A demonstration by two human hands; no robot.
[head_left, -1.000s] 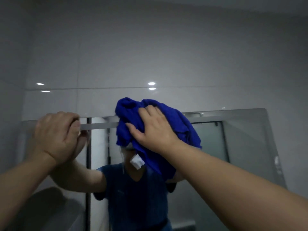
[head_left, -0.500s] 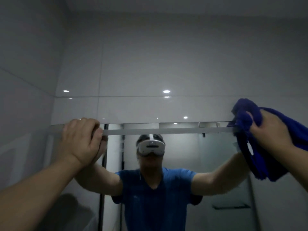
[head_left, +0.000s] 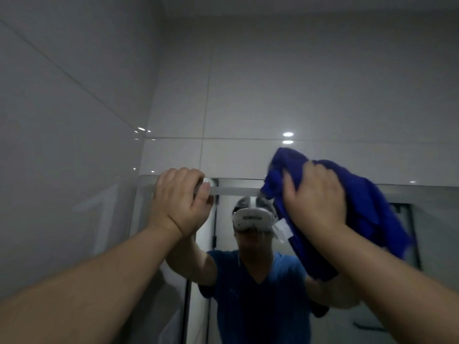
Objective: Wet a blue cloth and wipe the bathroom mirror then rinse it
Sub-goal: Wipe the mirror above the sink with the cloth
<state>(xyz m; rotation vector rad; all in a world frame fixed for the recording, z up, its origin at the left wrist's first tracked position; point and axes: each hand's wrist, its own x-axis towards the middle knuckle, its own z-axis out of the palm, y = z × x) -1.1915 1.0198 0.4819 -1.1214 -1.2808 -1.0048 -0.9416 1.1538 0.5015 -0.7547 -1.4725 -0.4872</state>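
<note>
Your left hand (head_left: pixel 180 203) is curled over the top edge of the frameless rectangular wall mirror (head_left: pixel 231 244) near its upper left corner, fingers hooked behind the glass and thumb in front. Your right hand (head_left: pixel 314 201) is spread flat, palm forward, pressing the bunched deep-blue microfibre cloth (head_left: pixel 367 214) against the glass at the mirror's top edge, right of centre; the cloth's upper folds rise above that edge onto the glossy white tiled wall (head_left: pixel 273 83), and a small white label (head_left: pixel 280 229) hangs from its lower left.
</note>
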